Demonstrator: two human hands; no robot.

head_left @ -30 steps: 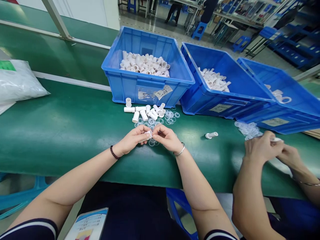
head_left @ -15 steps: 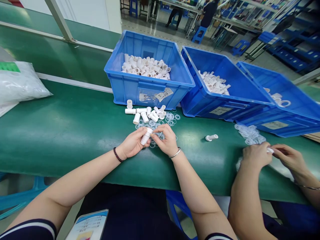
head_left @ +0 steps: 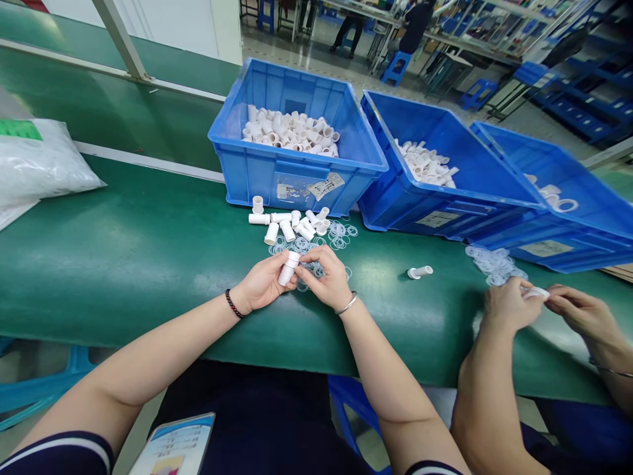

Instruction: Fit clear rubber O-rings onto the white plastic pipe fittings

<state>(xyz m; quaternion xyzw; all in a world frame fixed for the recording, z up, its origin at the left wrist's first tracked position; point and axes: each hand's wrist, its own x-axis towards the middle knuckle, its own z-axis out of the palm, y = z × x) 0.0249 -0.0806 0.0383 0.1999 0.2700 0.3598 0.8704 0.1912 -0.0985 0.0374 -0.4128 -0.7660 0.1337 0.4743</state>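
Left hand (head_left: 260,285) is curled closed around a short white tube (head_left: 287,270), gripped at its lower end between thumb and fingers. The tube's long axis is tilted up and away from that hand, its open top pointed toward the loose white tubes (head_left: 291,224) beyond. Just to its right, the right hand (head_left: 326,280) is held with fingers pinched near the tube's top, over the clear rings (head_left: 316,254); whether a ring is pinched cannot be told. Further right, a co-worker's hands (head_left: 539,310) are seen.
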